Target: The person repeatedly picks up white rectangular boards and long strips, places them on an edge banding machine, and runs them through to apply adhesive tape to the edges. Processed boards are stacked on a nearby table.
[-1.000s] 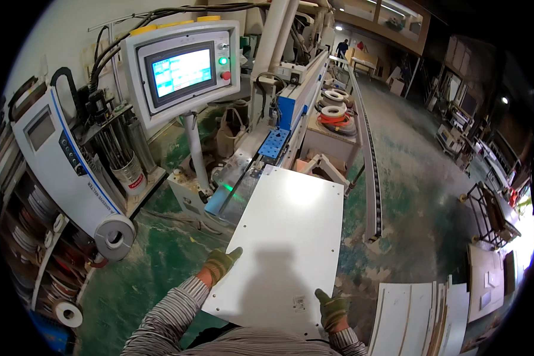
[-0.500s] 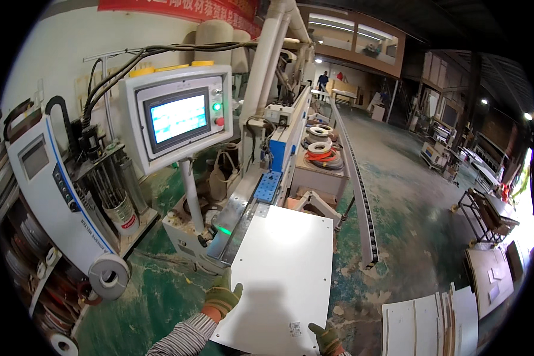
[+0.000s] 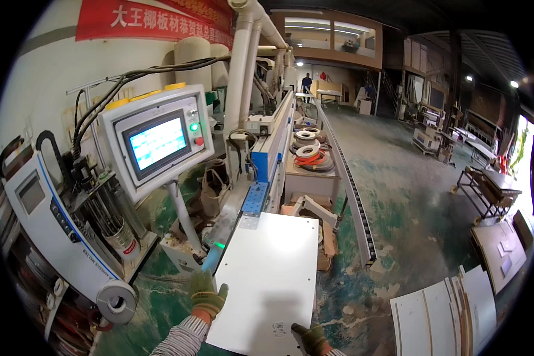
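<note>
My left hand (image 3: 207, 296), in a green glove with a striped sleeve, grips the left edge of a white panel (image 3: 267, 267). My right hand (image 3: 310, 337), gloved too, holds the panel's lower right edge with its thumb on top. The panel has small holes along its sides and a label near its lower right. Its far end lies at the metal bed (image 3: 231, 213) of a long machine, just short of a blue perforated plate (image 3: 255, 196). A green light shows beside the panel's left edge. The machine's lit control screen (image 3: 157, 142) stands above to the left.
A white unit (image 3: 59, 219) and spool racks are at left. Tape rolls (image 3: 308, 154) sit beside the machine, along a roller rail (image 3: 347, 184). White boards (image 3: 433, 308) lean at lower right, with a trolley (image 3: 486, 190) beyond. A person (image 3: 307, 84) stands far back.
The camera has tilted up, so my hands and the panel sit lower in the picture and more of the back wall shows. The panel's far end is still beside the blue plate.
</note>
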### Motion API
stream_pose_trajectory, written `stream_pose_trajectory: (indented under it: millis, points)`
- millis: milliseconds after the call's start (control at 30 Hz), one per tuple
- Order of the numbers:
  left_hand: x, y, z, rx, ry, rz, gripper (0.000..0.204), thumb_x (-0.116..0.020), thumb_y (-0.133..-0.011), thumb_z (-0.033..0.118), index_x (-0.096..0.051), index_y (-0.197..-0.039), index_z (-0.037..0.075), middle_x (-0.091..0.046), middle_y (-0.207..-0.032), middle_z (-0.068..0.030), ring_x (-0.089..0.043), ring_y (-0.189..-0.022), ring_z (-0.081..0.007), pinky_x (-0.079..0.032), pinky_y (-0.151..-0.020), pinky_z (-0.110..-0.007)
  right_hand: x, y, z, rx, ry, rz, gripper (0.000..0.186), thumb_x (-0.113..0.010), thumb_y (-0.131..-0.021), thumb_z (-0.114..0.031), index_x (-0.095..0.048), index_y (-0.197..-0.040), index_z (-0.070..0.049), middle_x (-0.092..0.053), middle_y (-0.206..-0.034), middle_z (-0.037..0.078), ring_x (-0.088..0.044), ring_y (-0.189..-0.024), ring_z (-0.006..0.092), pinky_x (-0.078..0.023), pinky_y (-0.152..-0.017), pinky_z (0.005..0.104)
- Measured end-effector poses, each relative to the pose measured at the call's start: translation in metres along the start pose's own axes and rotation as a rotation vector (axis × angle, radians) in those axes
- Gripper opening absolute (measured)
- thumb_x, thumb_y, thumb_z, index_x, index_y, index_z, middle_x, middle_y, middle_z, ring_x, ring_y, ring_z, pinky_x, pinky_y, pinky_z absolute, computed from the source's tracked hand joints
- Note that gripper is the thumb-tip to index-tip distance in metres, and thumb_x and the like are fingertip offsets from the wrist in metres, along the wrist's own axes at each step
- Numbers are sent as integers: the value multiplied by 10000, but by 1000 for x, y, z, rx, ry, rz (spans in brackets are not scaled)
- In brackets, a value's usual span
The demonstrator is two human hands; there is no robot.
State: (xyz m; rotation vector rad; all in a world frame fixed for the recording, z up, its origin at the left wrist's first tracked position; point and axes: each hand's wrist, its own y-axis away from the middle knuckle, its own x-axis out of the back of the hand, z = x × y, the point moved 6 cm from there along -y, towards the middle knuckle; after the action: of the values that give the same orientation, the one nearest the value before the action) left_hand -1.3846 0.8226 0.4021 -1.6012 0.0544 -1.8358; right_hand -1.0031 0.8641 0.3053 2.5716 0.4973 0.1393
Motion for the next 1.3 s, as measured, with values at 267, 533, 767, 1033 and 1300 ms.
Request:
stream_pose_trajectory:
  millis: [267, 533, 767, 1033, 1300]
  points:
    - [-10, -3, -10, 134, -45, -144, 959, -657, -863, 557, -289, -1555, 4, -348, -1555, -292, -268, -1469, -474, -173, -1223, -586, -8, -4, -41, -94, -8, -84, 436, -806, -867, -270, -694, -1211, -26, -753, -1068, 136, -706, -959, 275, -546, -834, 394]
    - [0, -80, 10, 235, -77, -274, 1068, -630, -854, 636, -185, -1600, 16, -275, -1609, -291, -296, -1485, -448, -256, -1221, -515, -5, -20, -32, 286, -104, -69, 532, -796, -881, -237, -587, -1324, -31, -691, -1001, 74, -604, -704, 190, -511, -573, 364]
    - [-51, -105, 5, 520, 25, -431, 999, -551, -916, 654, -167, -1619, 58, -330, -1599, -248, -354, -1467, -407, -315, -1208, -490, 4, -28, -26, 379, -26, -20, 494, -777, -887, -213, -597, -1320, -57, -668, -964, 79, -602, -773, 209, -518, -563, 375]
    - [-47, -103, -8, 571, 14, -431, 965, -541, -911, 671, -261, -1597, 53, -373, -1582, -238, -439, -1415, -392, -382, -1167, -494, -9, 8, -76, 337, -21, -9, 809, -786, -855, -194, -317, -1509, -112, -587, -1198, 143, -605, -804, 236, -520, -533, 376]
    - [-44, -103, -9, 556, 45, -404, 979, -567, -891, 673, -276, -1593, 56, -409, -1571, -220, -437, -1419, -387, -370, -1172, -486, -7, -4, -51, 74, -16, -60, 771, -776, -867, -202, -355, -1513, -194, -587, -1136, 134, -578, -918, 272, -531, -617, 390]
